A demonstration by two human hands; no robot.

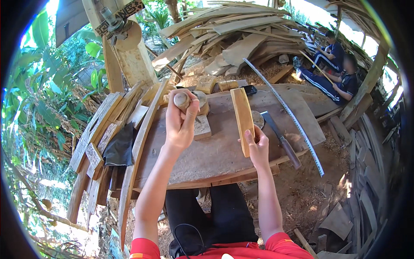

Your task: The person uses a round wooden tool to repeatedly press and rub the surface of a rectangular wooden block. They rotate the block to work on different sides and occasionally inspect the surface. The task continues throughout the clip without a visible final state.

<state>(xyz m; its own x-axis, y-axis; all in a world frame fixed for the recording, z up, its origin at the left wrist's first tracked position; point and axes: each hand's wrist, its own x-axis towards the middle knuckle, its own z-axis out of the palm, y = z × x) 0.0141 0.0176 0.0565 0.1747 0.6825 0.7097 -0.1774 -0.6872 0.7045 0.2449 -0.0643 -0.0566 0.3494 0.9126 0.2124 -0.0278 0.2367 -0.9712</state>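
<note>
My left hand is raised over the bench, closed round a wooden handle whose rounded end faces up. The rest of what that handle belongs to is hidden behind the hand. Further right, my right hand grips the lower end of a wooden block, long and squared, tilted upright with its far end angled left. Just beyond the right hand lies a broad-bladed knife with a dark wooden handle. A pale wood piece rests on the bench behind my left hand.
The wooden bench spans the space before me. A long narrow marked strip crosses its right side. Planks and a dark cloth lean at left. Stacked boards rise behind. Two people sit at far right.
</note>
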